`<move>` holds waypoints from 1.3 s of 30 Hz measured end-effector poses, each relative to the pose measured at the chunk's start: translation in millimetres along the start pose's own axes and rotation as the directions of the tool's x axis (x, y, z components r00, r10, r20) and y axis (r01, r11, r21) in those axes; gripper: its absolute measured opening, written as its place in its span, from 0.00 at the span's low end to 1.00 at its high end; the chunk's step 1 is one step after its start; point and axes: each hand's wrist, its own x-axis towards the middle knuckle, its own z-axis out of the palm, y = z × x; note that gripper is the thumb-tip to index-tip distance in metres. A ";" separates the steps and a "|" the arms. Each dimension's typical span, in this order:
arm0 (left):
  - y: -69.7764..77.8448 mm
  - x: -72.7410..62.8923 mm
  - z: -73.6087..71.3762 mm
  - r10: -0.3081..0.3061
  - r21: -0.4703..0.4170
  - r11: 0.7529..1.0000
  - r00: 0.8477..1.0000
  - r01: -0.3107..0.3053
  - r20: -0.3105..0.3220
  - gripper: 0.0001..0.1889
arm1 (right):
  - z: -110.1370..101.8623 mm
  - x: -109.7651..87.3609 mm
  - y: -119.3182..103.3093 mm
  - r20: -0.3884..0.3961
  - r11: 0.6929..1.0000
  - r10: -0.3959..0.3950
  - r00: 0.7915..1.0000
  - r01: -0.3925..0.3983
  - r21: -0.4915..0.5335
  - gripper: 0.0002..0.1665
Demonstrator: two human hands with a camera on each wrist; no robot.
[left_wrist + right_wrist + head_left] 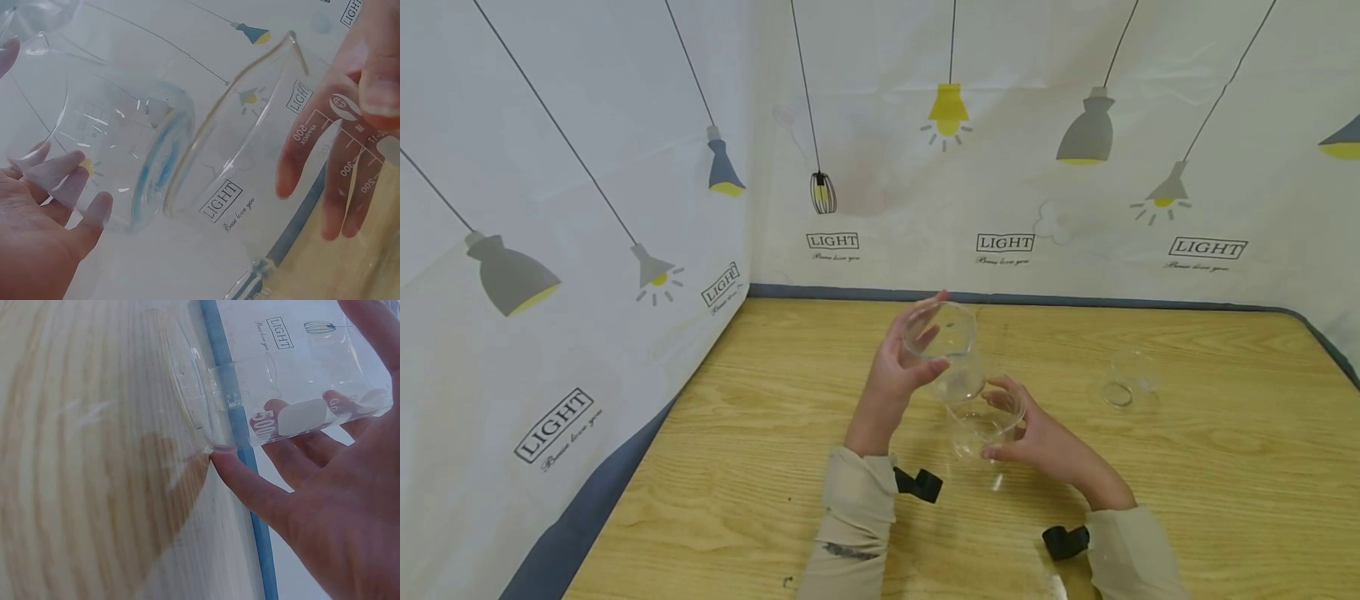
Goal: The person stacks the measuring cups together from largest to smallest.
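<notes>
In the head view my left hand (904,354) grips a clear glass beaker (951,321) above the table. It is tilted, its base near the mouth of a second clear beaker (973,429) that my right hand (1037,433) holds round the side. From the left wrist view, the blue-tinted base of the left beaker (106,125) is beside the other's rim; whether they touch I cannot tell. White graduations and a 500 mark show on the right beaker (294,415) in the right wrist view, with the right thumb near one end.
A smaller clear glass vessel (1131,379) is on the wooden table (1225,467) to the right. Behind and to the left hangs a white sheet (887,208) printed with lamps. Black wrist mounts (917,483) project inward from the sleeves.
</notes>
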 end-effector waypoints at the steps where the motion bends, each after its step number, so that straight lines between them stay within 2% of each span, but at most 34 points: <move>1: -1.4 0.3 0.0 0.001 -0.005 1.000 1.000 -0.001 -0.004 0.41 | -0.1 0.1 0.2 0.001 1.000 -0.002 1.000 0.002 0.002 0.50; 6: -12.7 0.5 -2.3 0.002 -0.020 1.000 1.000 -0.002 -0.015 0.41 | 0.4 0.5 1.2 -0.003 1.000 -0.004 1.000 0.004 0.011 0.50; 10: -21.8 0.3 -4.7 0.003 -0.016 1.000 1.000 -0.003 -0.004 0.41 | 1.0 0.9 1.3 -0.011 1.000 0.006 1.000 -0.006 0.013 0.50; 14: -24.6 0.6 -5.7 0.005 -0.022 1.000 1.000 -0.005 0.016 0.42 | 1.0 1.1 1.2 -0.014 1.000 0.010 1.000 -0.010 0.009 0.50; 19: -23.6 0.7 -4.3 -0.017 -0.028 0.999 1.000 0.017 0.023 0.42 | 0.8 -0.2 0.3 -0.013 1.000 0.014 1.000 -0.014 0.011 0.51; 24: -24.0 0.1 -2.3 -0.043 -0.016 0.999 0.998 0.044 0.039 0.42 | 1.0 -1.3 1.5 -0.011 0.999 0.036 0.999 -0.036 0.016 0.57; 31: -24.3 1.3 0.2 -0.021 -0.021 1.000 0.997 0.022 0.074 0.42 | -0.2 -1.8 3.1 -0.008 0.999 0.052 0.999 -0.052 -0.004 0.61; 39: -10.4 1.6 6.6 -0.021 -0.024 0.999 0.991 0.024 0.132 0.40 | -0.1 -2.3 -1.1 -0.021 0.996 0.090 0.996 -0.091 -0.022 0.61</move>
